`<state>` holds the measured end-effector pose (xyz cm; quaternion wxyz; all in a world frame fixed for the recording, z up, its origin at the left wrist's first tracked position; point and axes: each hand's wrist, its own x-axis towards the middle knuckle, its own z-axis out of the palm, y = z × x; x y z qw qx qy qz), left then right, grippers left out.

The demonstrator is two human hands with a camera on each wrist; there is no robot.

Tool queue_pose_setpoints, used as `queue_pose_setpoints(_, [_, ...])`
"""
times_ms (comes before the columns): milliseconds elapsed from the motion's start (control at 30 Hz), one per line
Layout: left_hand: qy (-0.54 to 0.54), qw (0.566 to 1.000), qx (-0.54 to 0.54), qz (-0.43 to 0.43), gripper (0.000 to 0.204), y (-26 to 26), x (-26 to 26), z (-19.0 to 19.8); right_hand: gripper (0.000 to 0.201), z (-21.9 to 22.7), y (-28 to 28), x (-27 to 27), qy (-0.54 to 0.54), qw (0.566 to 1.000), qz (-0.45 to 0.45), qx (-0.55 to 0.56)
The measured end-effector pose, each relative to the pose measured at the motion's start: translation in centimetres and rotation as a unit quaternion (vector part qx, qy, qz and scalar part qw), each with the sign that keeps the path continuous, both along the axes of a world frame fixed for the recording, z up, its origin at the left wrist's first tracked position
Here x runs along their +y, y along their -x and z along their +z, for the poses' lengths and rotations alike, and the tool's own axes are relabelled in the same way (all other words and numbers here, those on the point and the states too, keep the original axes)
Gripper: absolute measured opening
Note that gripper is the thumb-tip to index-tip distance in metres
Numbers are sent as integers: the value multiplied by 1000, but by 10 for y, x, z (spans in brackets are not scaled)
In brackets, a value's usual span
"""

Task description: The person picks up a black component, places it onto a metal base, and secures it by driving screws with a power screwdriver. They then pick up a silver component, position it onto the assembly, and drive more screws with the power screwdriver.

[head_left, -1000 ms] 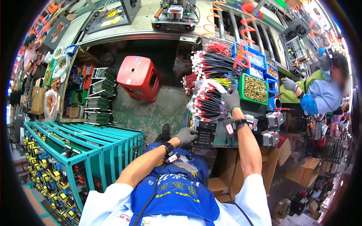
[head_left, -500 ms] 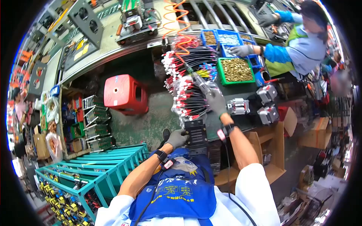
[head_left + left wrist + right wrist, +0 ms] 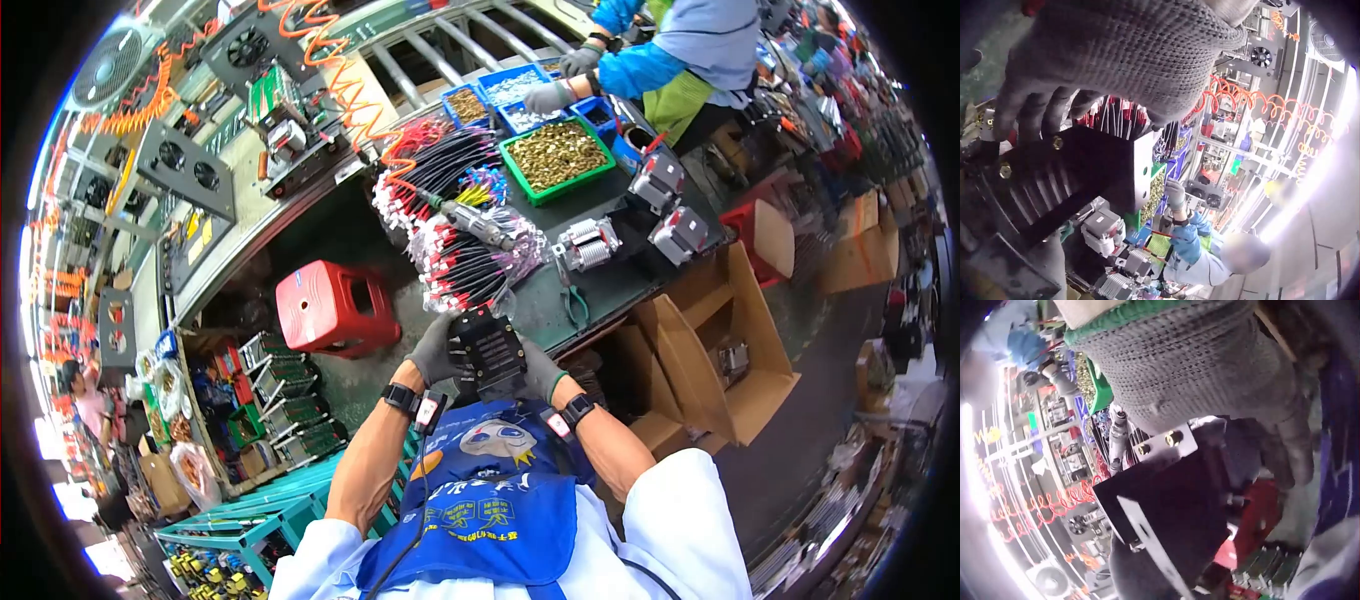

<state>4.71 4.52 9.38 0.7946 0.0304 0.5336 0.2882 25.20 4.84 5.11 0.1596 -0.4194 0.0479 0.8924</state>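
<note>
Both gloved hands hold a black slotted metal panel (image 3: 492,352) over the lap, at the near edge of the bench. My left hand (image 3: 434,352) grips its left side, fingers bent around the edge. On the opposite side, my right hand (image 3: 541,372) grips the panel with the fingers partly hidden behind it. Brass-coloured screws (image 3: 1058,143) stand on the panel in the left wrist view, and brass bolts (image 3: 1174,438) show on its bent flange in the right wrist view. An air screwdriver (image 3: 480,222) on an orange coiled hose lies across the cable bundles beyond the hands.
Black cables (image 3: 465,270) with red and white ends lie ahead. A green tray (image 3: 557,160) of brass fasteners stands behind them. Green-handled pliers (image 3: 574,302) and a transformer (image 3: 588,244) lie to the right. Cardboard boxes (image 3: 725,350) stand below, a red stool (image 3: 335,308) left.
My right hand has let go of the air screwdriver, leaving it on the cables, and has moved back to grip the panel. The panel now sits between both hands. The head view has turned.
</note>
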Motion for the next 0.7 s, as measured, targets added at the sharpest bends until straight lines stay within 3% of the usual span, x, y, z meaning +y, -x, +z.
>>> queue_pose_setpoints(100, [7,1000,24,-14,61,-3,-13,-17,46,-23,-8,-12,-7,999,-34,33])
queue_pose_setpoints(167, [-35,999,19,-18,48,-18,-31,-6,40,-55,-15,-26,-33,997,-69,7])
queue_pose_setpoints(233, [-124,988,76,-44,42,-33,-56,-11,36,-71,-32,-43,-16,995,-57,83])
queue_pose_setpoints(267, [-192,972,113,-70,39,-42,-66,-13,34,-66,-37,-48,-7,992,-50,120])
queue_pose_setpoints(300, [-164,979,113,-46,38,-49,-72,-17,31,-61,-41,-54,-15,994,-79,77])
queue_pose_setpoints(400, [-174,975,105,-87,39,-61,-71,7,32,-69,-58,-66,50,987,-88,124])
queue_pose_setpoints(433, [-185,967,124,-121,40,-66,-69,19,34,-44,-65,-65,23,989,-59,130])
queue_pose_setpoints(533, [-333,854,259,-304,43,-80,-66,25,40,-39,-81,-74,-7,981,-95,172])
queue_pose_setpoints(567, [-366,780,340,-376,48,-100,-59,67,46,-58,-86,-78,-25,976,-122,180])
queue_pose_setpoints(600, [-352,776,343,-396,53,-110,-63,69,48,-57,-94,-80,-43,971,-133,193])
queue_pose_setpoints(700, [-437,721,332,-423,54,-141,-59,95,58,-50,-116,-86,-108,944,-203,237])
